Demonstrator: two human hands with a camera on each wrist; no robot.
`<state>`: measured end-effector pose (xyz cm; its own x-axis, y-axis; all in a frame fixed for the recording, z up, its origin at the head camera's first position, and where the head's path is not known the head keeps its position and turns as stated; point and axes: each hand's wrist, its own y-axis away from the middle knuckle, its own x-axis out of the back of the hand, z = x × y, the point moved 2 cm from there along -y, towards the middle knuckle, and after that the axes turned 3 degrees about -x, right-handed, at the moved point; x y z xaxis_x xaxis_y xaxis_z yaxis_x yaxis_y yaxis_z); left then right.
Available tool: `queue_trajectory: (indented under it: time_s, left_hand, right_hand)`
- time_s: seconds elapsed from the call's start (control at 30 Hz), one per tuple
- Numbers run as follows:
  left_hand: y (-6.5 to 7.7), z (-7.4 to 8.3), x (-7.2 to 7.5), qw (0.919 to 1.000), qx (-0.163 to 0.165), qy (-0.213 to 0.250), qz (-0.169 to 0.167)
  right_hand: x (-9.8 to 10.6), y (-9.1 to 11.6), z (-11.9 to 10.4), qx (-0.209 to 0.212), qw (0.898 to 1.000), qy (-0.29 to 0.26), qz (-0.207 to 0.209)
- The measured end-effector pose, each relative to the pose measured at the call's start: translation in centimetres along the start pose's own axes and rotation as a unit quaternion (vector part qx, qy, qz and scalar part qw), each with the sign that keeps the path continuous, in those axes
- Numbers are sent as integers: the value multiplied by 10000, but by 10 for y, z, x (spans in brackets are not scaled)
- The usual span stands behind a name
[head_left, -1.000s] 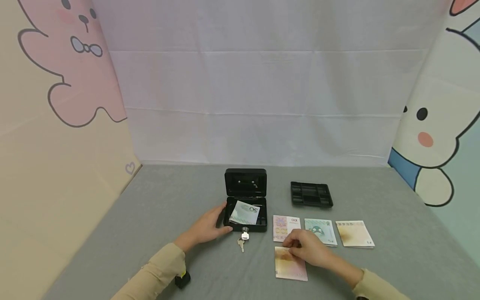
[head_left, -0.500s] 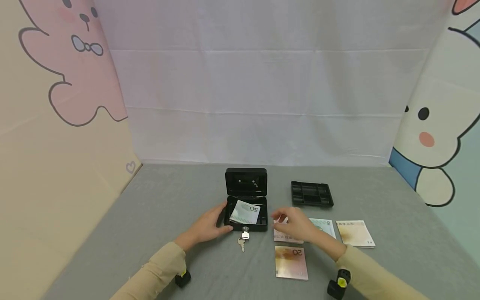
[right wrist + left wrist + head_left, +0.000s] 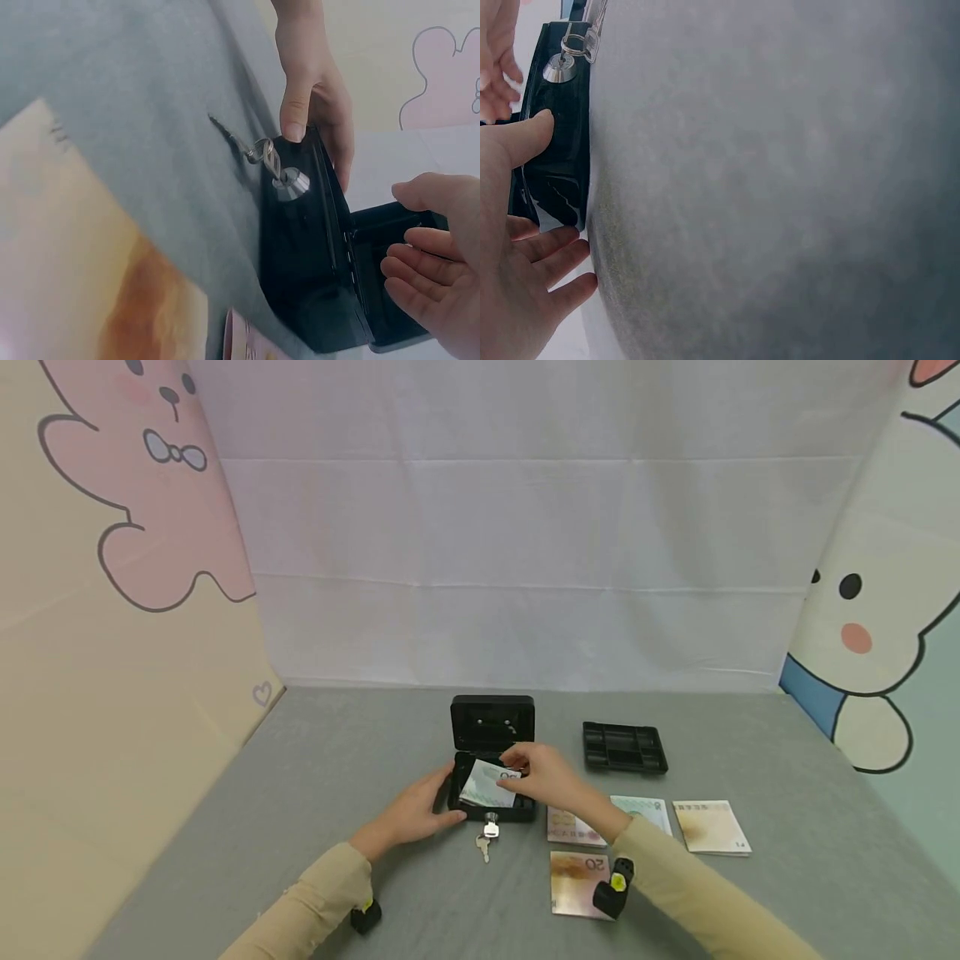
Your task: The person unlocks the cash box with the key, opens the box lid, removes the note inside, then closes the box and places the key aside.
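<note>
One black box (image 3: 513, 816), lid (image 3: 491, 724) raised, holds notes (image 3: 482, 786). Your spread left fingers (image 3: 562, 259) touch it; right fingers (image 3: 416, 262) hover relaxed. Table (image 3: 337, 760) stretches leftward.

Soft, even light with weak shadows.
In the left wrist view, the grey tablecloth (image 3: 772, 150) is blurred and darker at right; in the right wrist view, the near banknote (image 3: 97, 247) is out of focus.

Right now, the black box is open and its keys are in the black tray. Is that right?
Almost. The keys aren't in the black tray; they're at the silver lock on the front of the black box, as the right wrist view shows. The box is open.
</note>
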<state>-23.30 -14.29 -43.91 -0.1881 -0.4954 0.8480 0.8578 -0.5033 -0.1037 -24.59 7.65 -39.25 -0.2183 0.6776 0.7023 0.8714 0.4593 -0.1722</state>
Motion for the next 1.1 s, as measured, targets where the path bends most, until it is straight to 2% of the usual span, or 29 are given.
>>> queue_trajectory:
  time_s: [0.2, 0.4, 0.7, 0.9, 1.0, 1.1]
  left_hand:
    - [0, 0, 0, 10000, 36, -48, -48]
    - [0, 0, 1, 9999, 0, -88, -48]
    - [0, -2, -1, 10000, 8, -71, -31]
    - [-1, -2, -1, 9999, -28, -132, -53]
    - [-1, -2, -1, 9999, -34, -112, -69]
    - [0, -2, -1, 9999, -5, -69, -86]
  right_hand:
    - [-15, -14, -5, -258, 9995, 129, -148]
    - [-25, -21, -2, -256, 9986, 449, -118]
    - [-35, -22, 5, -403, 9928, 1115, -161]
    - [-38, -21, 4, -296, 9883, 1486, -186]
    - [-39, -22, 4, -219, 9883, 1510, -87]
    - [-37, -22, 4, -247, 9913, 1292, -64]
